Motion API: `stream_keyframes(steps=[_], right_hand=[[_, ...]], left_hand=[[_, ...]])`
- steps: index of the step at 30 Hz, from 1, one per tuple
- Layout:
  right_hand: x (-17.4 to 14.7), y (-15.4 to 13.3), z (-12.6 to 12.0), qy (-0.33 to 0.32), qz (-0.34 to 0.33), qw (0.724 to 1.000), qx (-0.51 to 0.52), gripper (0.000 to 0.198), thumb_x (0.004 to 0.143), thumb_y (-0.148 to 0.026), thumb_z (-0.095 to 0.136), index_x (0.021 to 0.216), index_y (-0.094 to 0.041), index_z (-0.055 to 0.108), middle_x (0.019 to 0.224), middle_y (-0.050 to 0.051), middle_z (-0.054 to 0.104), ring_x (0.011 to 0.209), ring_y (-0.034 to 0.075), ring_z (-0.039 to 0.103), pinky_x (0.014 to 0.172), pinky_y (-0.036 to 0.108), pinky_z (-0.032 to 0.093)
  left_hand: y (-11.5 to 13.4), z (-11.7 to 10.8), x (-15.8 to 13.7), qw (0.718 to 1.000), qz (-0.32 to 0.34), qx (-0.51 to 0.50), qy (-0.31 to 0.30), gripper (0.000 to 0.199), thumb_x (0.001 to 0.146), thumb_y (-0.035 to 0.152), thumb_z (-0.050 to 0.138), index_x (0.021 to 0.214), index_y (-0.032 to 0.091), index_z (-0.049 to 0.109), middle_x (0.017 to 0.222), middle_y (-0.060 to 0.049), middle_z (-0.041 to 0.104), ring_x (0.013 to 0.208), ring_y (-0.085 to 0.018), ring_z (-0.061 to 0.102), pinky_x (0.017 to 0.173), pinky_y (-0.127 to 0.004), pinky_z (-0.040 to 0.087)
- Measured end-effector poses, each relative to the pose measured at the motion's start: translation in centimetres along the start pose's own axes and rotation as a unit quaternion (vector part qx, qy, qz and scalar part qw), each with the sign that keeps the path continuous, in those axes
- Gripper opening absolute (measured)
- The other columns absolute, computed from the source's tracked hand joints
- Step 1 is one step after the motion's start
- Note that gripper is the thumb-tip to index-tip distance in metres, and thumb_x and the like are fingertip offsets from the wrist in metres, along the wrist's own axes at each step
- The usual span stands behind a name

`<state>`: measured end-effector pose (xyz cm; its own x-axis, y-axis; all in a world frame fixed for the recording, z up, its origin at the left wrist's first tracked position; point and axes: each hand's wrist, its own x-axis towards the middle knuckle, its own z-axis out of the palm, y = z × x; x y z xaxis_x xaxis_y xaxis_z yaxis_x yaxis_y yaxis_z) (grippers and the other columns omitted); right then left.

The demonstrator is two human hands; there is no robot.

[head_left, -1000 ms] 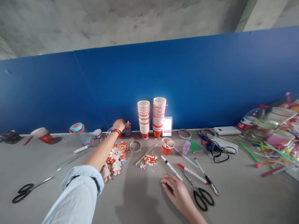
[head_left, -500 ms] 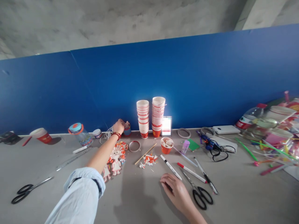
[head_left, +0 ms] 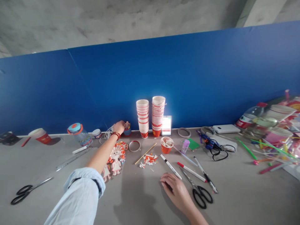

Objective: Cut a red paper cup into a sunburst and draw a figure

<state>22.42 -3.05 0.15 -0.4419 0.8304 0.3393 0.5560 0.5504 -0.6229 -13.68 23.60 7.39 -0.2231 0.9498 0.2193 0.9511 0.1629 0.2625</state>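
Note:
My left hand (head_left: 119, 127), with a red beaded bracelet, reaches to the back of the table. Its fingers are closed at the top of a small blue container (head_left: 127, 132). A small reddish piece shows at the container's mouth beside the fingertips, and what they pinch is hidden. Below that wrist lie paper rabbit cutouts (head_left: 116, 162), partly behind the forearm. My right hand (head_left: 174, 189) rests on the table, fingers curled together and nothing visible in them. Close by it are a white marker (head_left: 171, 166) and black-handled scissors (head_left: 199, 190).
Two stacks of paper cups (head_left: 142, 118) stand against the blue partition (head_left: 187, 78). A cup of scraps (head_left: 166, 147), paper bits (head_left: 150, 159) and a tape roll (head_left: 134, 146) lie in the middle. At right are a glue gun (head_left: 211, 143) and a bottle (head_left: 253, 115); more scissors (head_left: 28, 190) at left.
My left hand has moved slightly down to the mouth of the small blue container. My right hand stays in place. The whole view has shifted a little.

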Motion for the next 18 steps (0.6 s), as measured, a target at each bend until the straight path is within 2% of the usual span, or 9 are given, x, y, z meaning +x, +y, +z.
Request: stream_keyframes(steps=[3, 10, 15, 18], right_hand=[[0.1, -0.1, -0.1, -0.005, 0.004, 1.000, 0.004, 0.022, 0.093, -0.014, 0.044, 0.089, -0.021, 0.064, 0.093, 0.006, 0.067, 0.088, 0.020, 0.065, 0.080, 0.031, 0.051], [0.1, -0.2, -0.1, -0.002, 0.007, 1.000, 0.011, 0.023, 0.094, -0.017, 0.043, 0.091, -0.021, 0.066, 0.094, 0.008, 0.068, 0.088, 0.021, 0.065, 0.080, 0.032, 0.052], [0.2, -0.2, -0.1, 0.000, 0.006, 1.000, 0.006, 0.023, 0.093, -0.016, 0.044, 0.088, -0.021, 0.066, 0.093, 0.007, 0.068, 0.087, 0.020, 0.066, 0.080, 0.031, 0.052], [0.2, -0.2, -0.2, 0.001, 0.007, 1.000, 0.007, 0.023, 0.093, -0.015, 0.044, 0.089, -0.021, 0.066, 0.092, 0.007, 0.068, 0.087, 0.020, 0.066, 0.080, 0.031, 0.052]], left_hand=[[-0.1, -0.2, 0.0, 1.000, 0.011, 0.006, 0.008, 0.031, 0.094, 0.033, 0.058, 0.121, 0.018, 0.057, 0.122, -0.009, 0.059, 0.104, -0.022, 0.061, 0.087, -0.041, 0.054], [-0.2, -0.9, -0.6, 0.996, 0.046, 0.019, 0.073, 0.031, 0.094, 0.034, 0.056, 0.121, 0.017, 0.057, 0.123, -0.010, 0.059, 0.105, -0.022, 0.061, 0.089, -0.044, 0.052], [0.4, -0.5, -1.2, 0.994, 0.047, 0.018, 0.101, 0.025, 0.092, 0.043, 0.056, 0.097, 0.022, 0.070, 0.111, -0.011, 0.062, 0.115, -0.028, 0.055, 0.097, -0.042, 0.045], [0.4, -0.2, -1.0, 0.993, 0.033, 0.013, 0.108, 0.026, 0.094, 0.040, 0.055, 0.107, 0.020, 0.065, 0.116, -0.009, 0.061, 0.109, -0.025, 0.058, 0.094, -0.044, 0.048]])
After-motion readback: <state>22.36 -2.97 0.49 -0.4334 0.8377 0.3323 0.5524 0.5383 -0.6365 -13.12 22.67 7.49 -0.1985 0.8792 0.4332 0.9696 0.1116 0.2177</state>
